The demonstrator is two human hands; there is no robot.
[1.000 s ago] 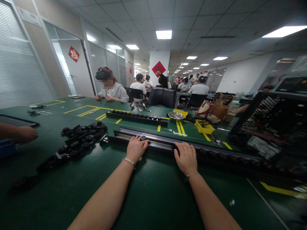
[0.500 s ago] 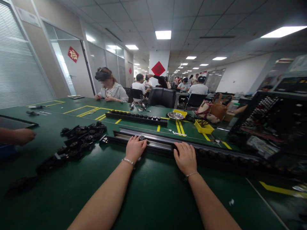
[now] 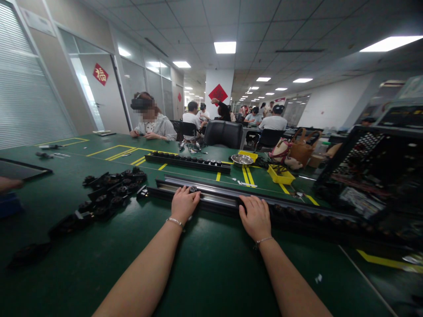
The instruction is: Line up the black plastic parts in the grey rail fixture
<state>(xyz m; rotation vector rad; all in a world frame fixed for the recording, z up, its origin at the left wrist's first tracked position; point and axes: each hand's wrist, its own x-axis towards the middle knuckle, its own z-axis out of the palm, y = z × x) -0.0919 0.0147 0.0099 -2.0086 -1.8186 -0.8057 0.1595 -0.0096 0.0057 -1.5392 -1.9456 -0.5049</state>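
Note:
A long black rail with a shiny metal channel (image 3: 218, 199) lies across the green table in front of me. My left hand (image 3: 184, 204) is closed on a small round black part (image 3: 193, 189) at the rail's left section. Further right, my right hand (image 3: 256, 215) rests with its fingers curled over a dark piece in the rail, which they mostly hide. A row of dark round parts (image 3: 306, 215) sits in the rail to the right of that hand. A pile of black wheel-like parts (image 3: 115, 189) lies left of the rail.
Behind the rail stand a second black rail (image 3: 185, 163) with round parts, a metal bowl (image 3: 242, 159) and a yellow tray (image 3: 280, 175). A black mesh frame (image 3: 357, 171) is at the right. Another person's hand (image 3: 9, 184) shows at the left edge; a person sits across the table.
My left hand has slid slightly left along the rail, and the small round part has moved with it. My right hand is still. The other person's hand at the left edge has drawn back leftward.

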